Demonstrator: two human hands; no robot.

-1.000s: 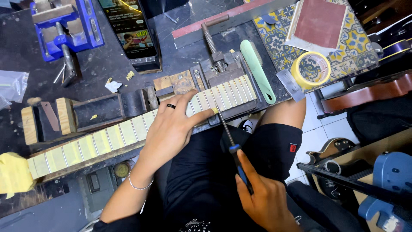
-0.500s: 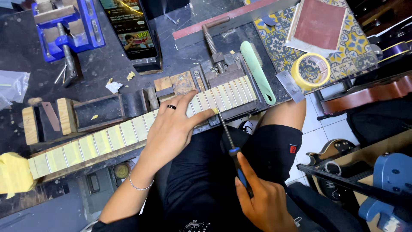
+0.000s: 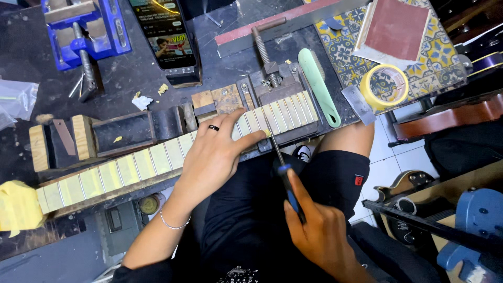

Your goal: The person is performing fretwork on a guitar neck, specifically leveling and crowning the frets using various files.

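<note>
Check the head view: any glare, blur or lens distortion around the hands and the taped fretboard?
Head view: even, soft light and short shadows; left hand, taped fretboard and right hand holding the blue-handled file are all sharp. Mild sheen on the tape strips, none blown out; the phone screen glows but is not clipped. Bench edges bow slightly toward the corners, a wide-lens effect.

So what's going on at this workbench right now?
A person sits at a cluttered bench with a guitar neck lying across it, its fretboard covered in yellowish masking tape. The left hand presses flat on the neck, thumb stretched toward the frets near the clamped end. The right hand grips a thin blue-handled file, its tip set on the fretboard beside that thumb. A roll of tape, a green brush and a blue vise sit nearby.
</note>
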